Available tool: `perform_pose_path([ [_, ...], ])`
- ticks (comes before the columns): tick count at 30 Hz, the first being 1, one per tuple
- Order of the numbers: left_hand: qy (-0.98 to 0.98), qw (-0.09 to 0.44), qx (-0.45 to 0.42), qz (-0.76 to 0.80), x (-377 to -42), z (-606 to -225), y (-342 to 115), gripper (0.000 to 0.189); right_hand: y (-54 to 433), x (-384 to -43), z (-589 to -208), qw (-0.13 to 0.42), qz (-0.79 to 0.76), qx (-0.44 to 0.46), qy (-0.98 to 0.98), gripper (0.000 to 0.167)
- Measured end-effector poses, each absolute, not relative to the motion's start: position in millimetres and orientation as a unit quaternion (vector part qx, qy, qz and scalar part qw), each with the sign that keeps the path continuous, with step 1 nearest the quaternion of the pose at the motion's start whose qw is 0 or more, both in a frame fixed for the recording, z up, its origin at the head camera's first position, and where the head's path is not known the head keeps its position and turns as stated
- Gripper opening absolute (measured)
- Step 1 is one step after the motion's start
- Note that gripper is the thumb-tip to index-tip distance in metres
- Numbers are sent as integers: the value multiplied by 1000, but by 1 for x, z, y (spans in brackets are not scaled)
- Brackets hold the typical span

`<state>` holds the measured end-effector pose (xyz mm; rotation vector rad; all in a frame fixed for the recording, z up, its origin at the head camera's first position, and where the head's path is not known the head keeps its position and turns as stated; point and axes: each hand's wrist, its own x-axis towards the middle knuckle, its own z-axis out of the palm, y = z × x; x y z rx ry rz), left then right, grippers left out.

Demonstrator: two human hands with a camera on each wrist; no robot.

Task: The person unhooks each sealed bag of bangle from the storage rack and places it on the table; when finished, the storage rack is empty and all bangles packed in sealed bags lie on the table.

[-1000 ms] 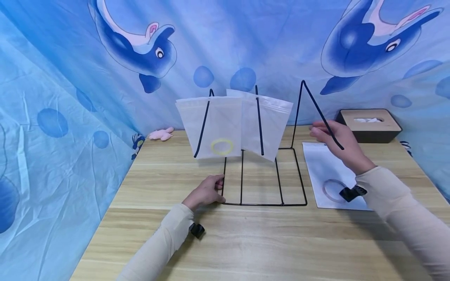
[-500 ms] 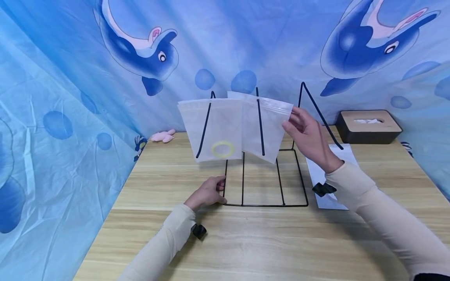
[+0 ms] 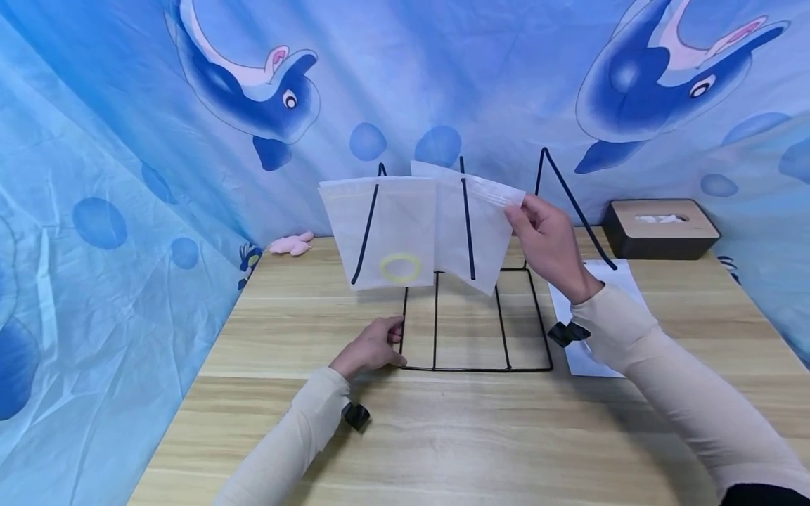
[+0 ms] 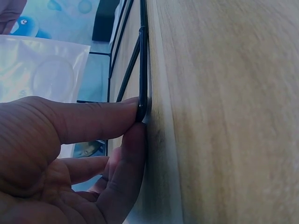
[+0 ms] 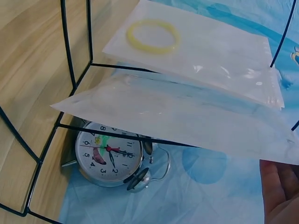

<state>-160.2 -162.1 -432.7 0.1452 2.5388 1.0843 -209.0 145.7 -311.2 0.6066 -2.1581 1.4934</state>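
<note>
Tear risk

Near, the left hand [image 3: 375,344] pinches the wire rack [image 3: 474,369] by its corner on the worktop [image 3: 481,450]; beyond, the right hand [image 3: 552,246] pinches the right bag [image 3: 448,228], hung on the middle prong [image 3: 468,232]. A sideways tug could tear it.

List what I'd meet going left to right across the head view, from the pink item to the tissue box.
Pink item → first pale bag → second pale bag → right hand, its fingers pinching that bag's edge → tissue box.
</note>
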Motion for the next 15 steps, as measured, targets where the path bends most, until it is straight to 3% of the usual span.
perform_pose_path([
  [15,896,190,55,397,-159,-432,-165,90,151,-194,-315,232,543,234,-772,26],
])
